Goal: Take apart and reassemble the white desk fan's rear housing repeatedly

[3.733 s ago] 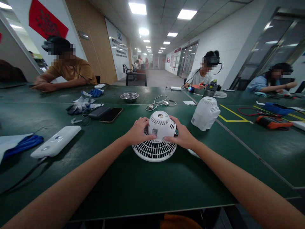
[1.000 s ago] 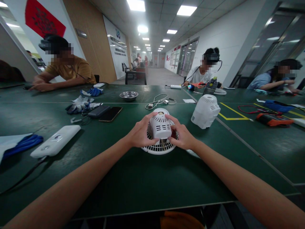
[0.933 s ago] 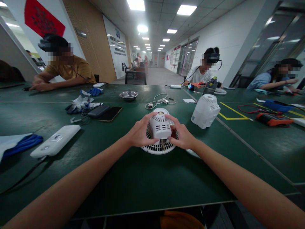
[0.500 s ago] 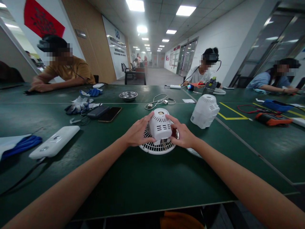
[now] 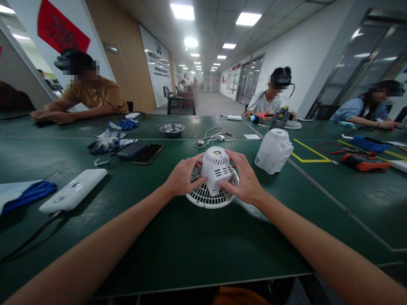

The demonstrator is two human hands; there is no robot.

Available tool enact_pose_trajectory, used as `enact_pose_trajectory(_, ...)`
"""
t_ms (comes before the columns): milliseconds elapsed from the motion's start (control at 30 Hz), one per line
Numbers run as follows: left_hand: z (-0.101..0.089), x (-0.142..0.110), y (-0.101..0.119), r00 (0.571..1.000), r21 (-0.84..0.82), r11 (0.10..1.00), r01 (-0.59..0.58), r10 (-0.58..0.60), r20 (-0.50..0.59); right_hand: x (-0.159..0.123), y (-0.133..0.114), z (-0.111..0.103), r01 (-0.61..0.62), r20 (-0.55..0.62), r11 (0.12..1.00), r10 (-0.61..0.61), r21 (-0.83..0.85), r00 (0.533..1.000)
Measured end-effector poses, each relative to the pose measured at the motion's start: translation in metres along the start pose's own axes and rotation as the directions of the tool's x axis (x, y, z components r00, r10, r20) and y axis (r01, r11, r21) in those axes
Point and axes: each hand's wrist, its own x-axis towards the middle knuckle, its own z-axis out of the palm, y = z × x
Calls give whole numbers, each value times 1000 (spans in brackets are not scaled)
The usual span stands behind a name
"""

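A white plastic fan motor cover (image 5: 216, 170), with vent slots and a hole in its top, sits over the middle of a round white fan grille (image 5: 211, 204). From the left, my left hand (image 5: 183, 177) grips the cover with thumb in front and fingers at its side. My right hand (image 5: 243, 178) holds the opposite side, its thumb low on the front and index finger near the top. The cover hides whatever lies under it. Just right of my right hand stands a second, translucent white housing (image 5: 274, 151).
Beyond the grille lie a coiled white cable (image 5: 212, 137) and a metal bowl (image 5: 172, 129). To the left are a phone (image 5: 148, 154), gloves (image 5: 108, 142) and a white power bank (image 5: 73, 190). An orange multimeter (image 5: 365, 161) rests at right. Co-workers sit across the table.
Between my hands the cover has turned on the grille, so its slotted side faces more to the right. A narrow tab now points toward me where an opening with inner parts showed before.
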Motion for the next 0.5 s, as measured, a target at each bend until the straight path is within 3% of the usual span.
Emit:
enact_pose_trajectory(167, 1, 1, 4, 999, -38, 999, 22, -23, -37, 0, -12, 11, -83, 8, 996, 83, -39, 997)
enact_pose_trajectory(500, 2, 0, 5, 999, -68, 998, 5, -8, -39, 8, -4, -1, -33, -14, 999, 32, -40, 999)
